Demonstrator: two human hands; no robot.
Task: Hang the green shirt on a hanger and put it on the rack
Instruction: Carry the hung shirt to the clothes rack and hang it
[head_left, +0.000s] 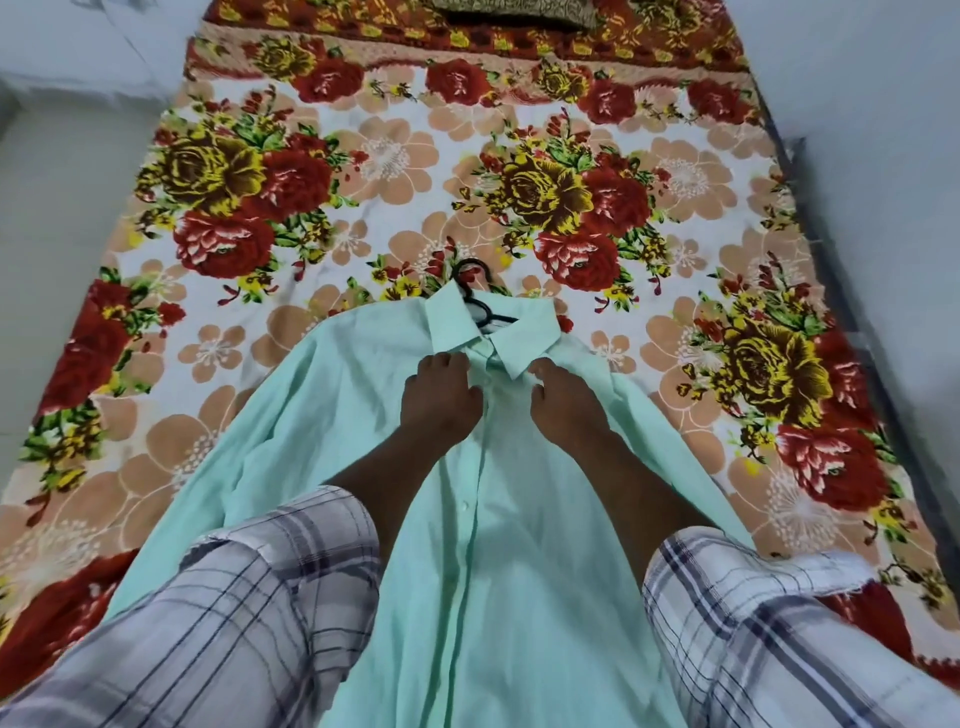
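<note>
Green shirt (498, 519) flat on bed (395, 156), lower centre of frame. Hanger (467, 297) already inside collar, hook protruding above. Left hand (441, 400) and right hand (563, 405), fingers curled, pinch placket below collar. Left to do: lift, hang on rack (not in view).

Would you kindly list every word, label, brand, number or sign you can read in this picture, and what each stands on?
None: no text can be read anywhere. The green shirt, black hanger, floral bedsheet and plaid sleeves show only plain cloth or pattern; no tag is visible.
</note>
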